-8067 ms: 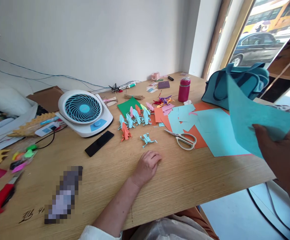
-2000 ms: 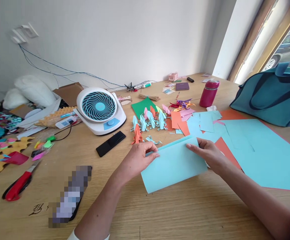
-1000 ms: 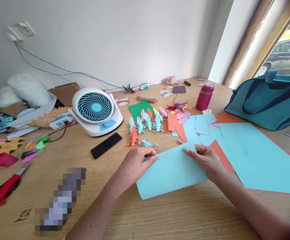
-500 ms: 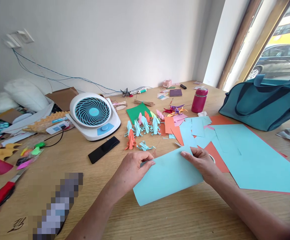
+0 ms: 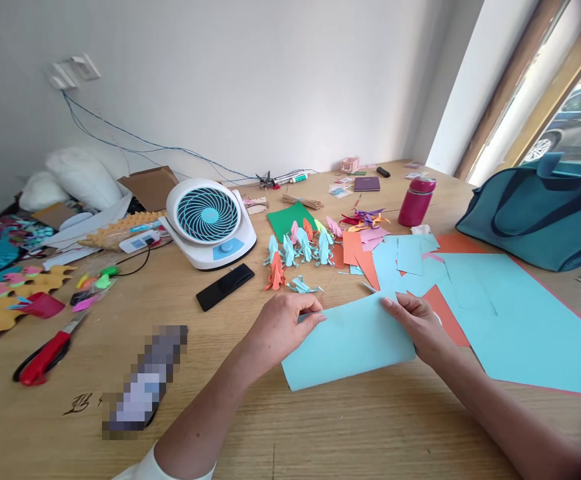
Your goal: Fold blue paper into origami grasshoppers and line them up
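A light blue sheet of paper is held above the wooden table between both hands. My left hand pinches its upper left edge between thumb and fingers. At the upper right corner, my right hand grips the same sheet, thumb on top and fingers behind. Part of a white ring handle and a blade tip show around the right hand; the rest is hidden. Just beyond the hands lie folded paper figures, among them a light blue one and an orange one.
Large blue sheet and orange paper at right, teal bag behind. Magenta bottle at the back. Fan, black phone, red scissors and a pixelated object stand or lie at left.
The view has shifted left, so the scene appears farther right. The held sheet is tilted a little differently, its lower left corner less curled. Both hands keep their hold.
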Available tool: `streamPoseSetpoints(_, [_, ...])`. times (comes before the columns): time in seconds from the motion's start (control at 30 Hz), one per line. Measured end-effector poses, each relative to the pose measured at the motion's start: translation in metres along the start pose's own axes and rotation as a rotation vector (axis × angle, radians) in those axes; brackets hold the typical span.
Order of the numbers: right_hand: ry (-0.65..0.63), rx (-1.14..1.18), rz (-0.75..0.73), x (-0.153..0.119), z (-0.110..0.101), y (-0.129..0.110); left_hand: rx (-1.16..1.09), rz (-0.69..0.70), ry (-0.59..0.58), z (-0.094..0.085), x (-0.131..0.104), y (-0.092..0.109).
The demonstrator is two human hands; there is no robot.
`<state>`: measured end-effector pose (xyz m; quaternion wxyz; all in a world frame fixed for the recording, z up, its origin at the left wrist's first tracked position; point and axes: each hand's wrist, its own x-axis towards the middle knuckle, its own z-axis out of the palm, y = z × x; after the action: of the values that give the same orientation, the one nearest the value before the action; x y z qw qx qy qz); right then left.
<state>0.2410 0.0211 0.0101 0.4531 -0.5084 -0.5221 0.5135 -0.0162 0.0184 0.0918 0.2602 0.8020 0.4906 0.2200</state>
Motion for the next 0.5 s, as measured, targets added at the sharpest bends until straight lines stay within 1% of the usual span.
streamPoseSetpoints(0.13, [0.018,0.006,-0.020,0.000,-0.003,0.003,0.020,0.018,0.006,0.002,0.001,0.000])
streamPoseSetpoints(0.37, [0.065,0.020,0.041,-0.001,-0.006,0.006,-0.003,0.004,-0.029,0.005,0.002,-0.002])
streamPoseSetpoints(0.5, [0.077,-0.051,0.020,0.000,-0.011,0.013,-0.001,-0.007,-0.024,0.004,0.000,0.000])
